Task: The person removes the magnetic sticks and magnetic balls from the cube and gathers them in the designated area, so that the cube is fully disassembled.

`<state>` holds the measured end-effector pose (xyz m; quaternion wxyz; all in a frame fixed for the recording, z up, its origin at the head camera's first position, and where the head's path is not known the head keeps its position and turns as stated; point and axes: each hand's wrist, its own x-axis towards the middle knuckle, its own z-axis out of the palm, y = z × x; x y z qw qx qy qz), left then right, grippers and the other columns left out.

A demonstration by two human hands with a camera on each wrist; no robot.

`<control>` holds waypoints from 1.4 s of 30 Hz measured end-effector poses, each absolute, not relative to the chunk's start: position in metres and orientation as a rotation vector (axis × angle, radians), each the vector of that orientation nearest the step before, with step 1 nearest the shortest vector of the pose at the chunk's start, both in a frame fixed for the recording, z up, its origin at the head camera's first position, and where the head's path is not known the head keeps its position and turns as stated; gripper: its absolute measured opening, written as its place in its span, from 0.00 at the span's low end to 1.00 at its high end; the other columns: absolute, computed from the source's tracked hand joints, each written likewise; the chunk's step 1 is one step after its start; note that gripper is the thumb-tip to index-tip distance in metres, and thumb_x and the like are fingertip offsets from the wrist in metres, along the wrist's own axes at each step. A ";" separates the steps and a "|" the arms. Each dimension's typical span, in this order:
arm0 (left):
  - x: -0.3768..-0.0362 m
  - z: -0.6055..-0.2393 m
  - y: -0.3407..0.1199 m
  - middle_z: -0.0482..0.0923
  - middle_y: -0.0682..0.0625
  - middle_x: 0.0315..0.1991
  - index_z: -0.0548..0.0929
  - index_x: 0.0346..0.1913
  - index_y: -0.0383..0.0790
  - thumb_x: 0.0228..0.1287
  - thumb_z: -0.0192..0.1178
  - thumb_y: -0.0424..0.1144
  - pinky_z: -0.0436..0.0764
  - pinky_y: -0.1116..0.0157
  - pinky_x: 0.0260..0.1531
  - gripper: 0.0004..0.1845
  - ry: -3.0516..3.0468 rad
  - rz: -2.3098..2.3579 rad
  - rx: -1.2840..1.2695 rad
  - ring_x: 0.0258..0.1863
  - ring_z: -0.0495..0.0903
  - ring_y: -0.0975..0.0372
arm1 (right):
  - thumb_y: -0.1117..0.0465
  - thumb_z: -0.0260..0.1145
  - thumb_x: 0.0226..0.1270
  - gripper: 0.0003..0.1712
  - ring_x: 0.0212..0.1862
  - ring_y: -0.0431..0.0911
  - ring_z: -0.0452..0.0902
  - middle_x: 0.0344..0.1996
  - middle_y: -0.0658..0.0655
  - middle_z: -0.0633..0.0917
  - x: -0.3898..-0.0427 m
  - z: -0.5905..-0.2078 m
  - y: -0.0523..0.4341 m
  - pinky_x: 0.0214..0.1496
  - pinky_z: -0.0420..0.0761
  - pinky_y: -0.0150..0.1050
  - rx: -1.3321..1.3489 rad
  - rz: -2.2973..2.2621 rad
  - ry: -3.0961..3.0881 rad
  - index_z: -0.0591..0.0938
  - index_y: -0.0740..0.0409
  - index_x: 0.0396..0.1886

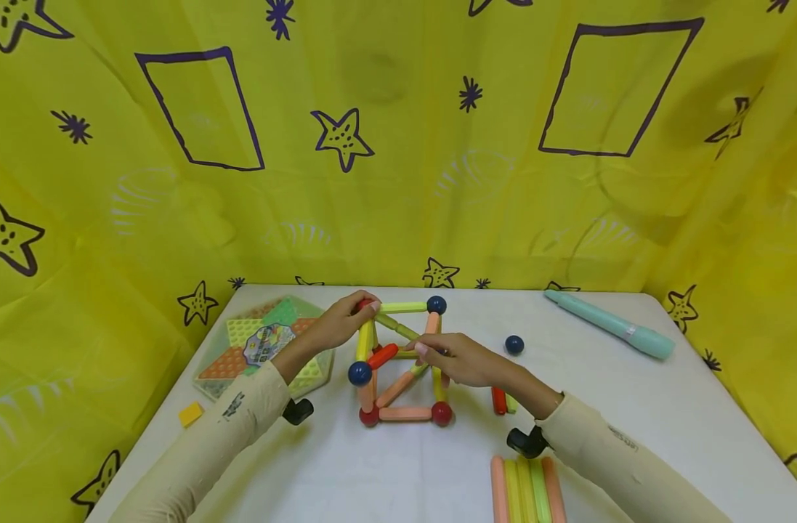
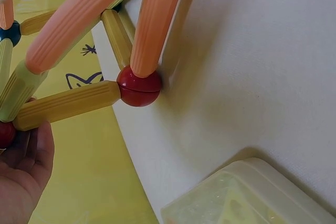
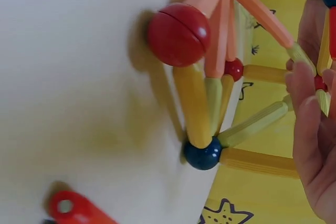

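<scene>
The left hand (image 1: 336, 325) pinches the cube frame (image 1: 401, 363)'s upper back corner at mid-bench (image 1: 385, 465); the right hand (image 1: 460, 359) holds a stick inside. Best to steady the corner while seating the stick. Only the wrist views show the bottom red ball (image 2: 139, 86) resting on the bench.

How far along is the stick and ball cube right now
The cube frame mostly stands: bottom edge, uprights and back top bar joined. In hand: the left hand holds the top back corner, the right hand reaches the middle. Left: one loose blue ball and spare sticks unused.
</scene>
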<state>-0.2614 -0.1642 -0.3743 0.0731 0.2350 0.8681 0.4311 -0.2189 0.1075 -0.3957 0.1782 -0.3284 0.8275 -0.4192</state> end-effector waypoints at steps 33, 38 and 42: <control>-0.271 -0.394 -0.168 0.73 0.47 0.38 0.75 0.59 0.33 0.81 0.47 0.42 0.69 0.61 0.37 0.17 2.606 1.334 0.708 0.34 0.68 0.59 | 0.38 0.59 0.74 0.29 0.18 0.44 0.70 0.23 0.57 0.86 -0.233 -0.395 0.111 0.23 0.62 0.35 -0.146 -1.541 2.628 0.76 0.58 0.55; -0.273 -0.395 -0.167 0.72 0.47 0.36 0.76 0.58 0.34 0.81 0.48 0.42 0.68 0.62 0.37 0.16 2.620 1.328 0.707 0.33 0.68 0.59 | 0.39 0.60 0.73 0.24 0.15 0.46 0.69 0.09 0.51 0.77 -0.237 -0.392 0.109 0.20 0.60 0.35 -0.165 -1.515 2.710 0.80 0.56 0.47; -0.271 -0.393 -0.167 0.72 0.47 0.36 0.76 0.58 0.35 0.81 0.48 0.43 0.69 0.62 0.37 0.16 2.627 1.320 0.701 0.34 0.68 0.59 | 0.43 0.62 0.72 0.20 0.15 0.46 0.71 0.13 0.55 0.82 -0.239 -0.391 0.109 0.19 0.61 0.35 -0.147 -1.527 2.710 0.82 0.55 0.45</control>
